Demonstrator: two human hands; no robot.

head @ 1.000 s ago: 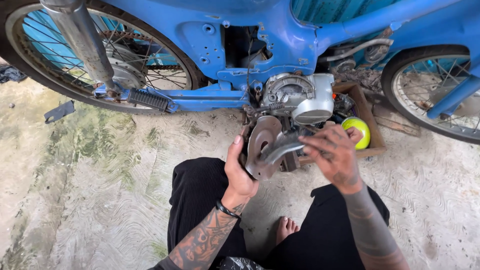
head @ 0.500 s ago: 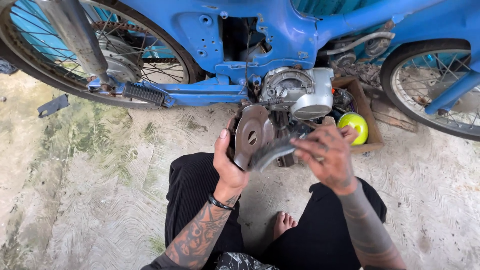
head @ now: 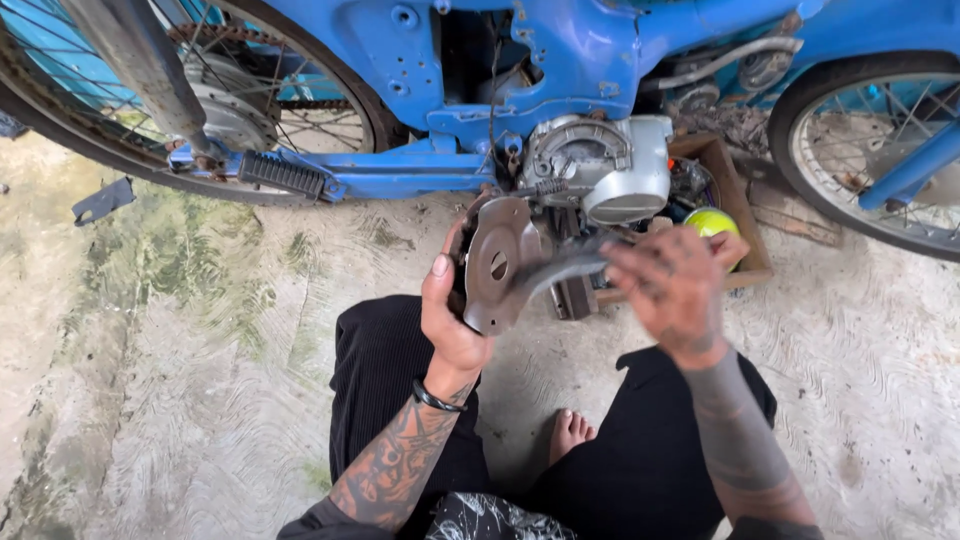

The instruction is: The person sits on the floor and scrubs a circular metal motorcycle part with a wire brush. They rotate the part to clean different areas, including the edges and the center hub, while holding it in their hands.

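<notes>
My left hand (head: 452,318) clamps the rusty engine cover (head: 500,262) by its rim; right hand (head: 672,285) fingers pinch its curved metal arm (head: 570,268). It looks heavy, stiff and greasy.

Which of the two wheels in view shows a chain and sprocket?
The wheel at upper left: a chain and toothed sprocket sit at its hub, behind the grey exhaust pipe. The wheel at the right edge shows only spokes and blue frame tubes.

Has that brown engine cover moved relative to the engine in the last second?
Cannot tell: the brown cover sits just below-left of the silver engine throughout; only the camera shifts.
</notes>
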